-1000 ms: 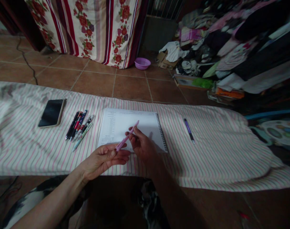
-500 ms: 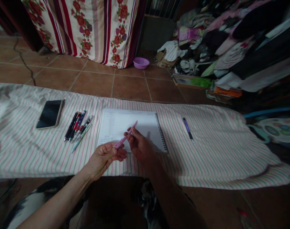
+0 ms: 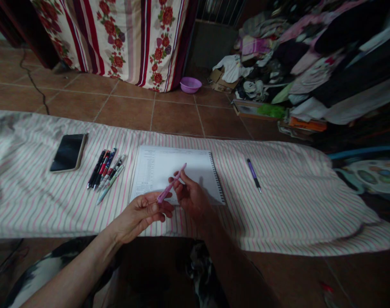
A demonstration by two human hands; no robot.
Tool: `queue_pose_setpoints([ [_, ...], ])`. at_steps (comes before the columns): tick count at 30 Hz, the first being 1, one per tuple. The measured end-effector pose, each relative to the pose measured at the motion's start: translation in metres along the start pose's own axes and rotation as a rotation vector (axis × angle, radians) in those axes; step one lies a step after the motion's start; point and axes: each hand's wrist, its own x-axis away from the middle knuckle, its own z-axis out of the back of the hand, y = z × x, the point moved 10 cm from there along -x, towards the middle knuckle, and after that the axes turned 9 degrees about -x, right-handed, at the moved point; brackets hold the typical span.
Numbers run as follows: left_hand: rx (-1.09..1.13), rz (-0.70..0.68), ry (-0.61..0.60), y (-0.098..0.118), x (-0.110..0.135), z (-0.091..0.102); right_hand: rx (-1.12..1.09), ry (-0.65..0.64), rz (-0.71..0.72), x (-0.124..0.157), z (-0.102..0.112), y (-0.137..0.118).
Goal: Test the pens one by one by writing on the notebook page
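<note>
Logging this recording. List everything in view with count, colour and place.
Cloth: one, pale striped, spread across the middle
Notebook: one, white pages, spiral edge rightward, on the cloth
Pink pen: one, pink, over the notebook
Purple pen: one, purple and black, right of the notebook
Bunched pens: several, mixed colours, left of the notebook
Phone: one, black screen, left of the bunched pens
Floor: one, brown tiled, beyond the cloth
Curtain: one, floral red and cream, top left
Basin: one, purple, on the floor
Clothes: uncountable, mixed colours, upper right
Left hand: one, holding the pink pen's near end
Right hand: one, fingers farther up the pink pen
</note>
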Motion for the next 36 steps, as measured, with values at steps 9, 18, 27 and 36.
queue_pose_setpoints([
  [9,-0.025,0.069,0.007,-0.005,0.000,-0.002,0.050,-0.029,-0.078,0.002,-0.006,0.013],
  [18,-0.163,0.069,0.055,-0.006,-0.001,0.005,0.315,-0.160,0.074,0.005,-0.021,0.006],
  [27,-0.290,-0.070,0.077,0.003,-0.005,0.005,0.619,-0.248,0.315,0.015,-0.035,-0.005],
  [36,-0.255,-0.074,0.098,0.002,-0.006,0.009,0.610,-0.254,0.287,0.011,-0.034,-0.001],
])
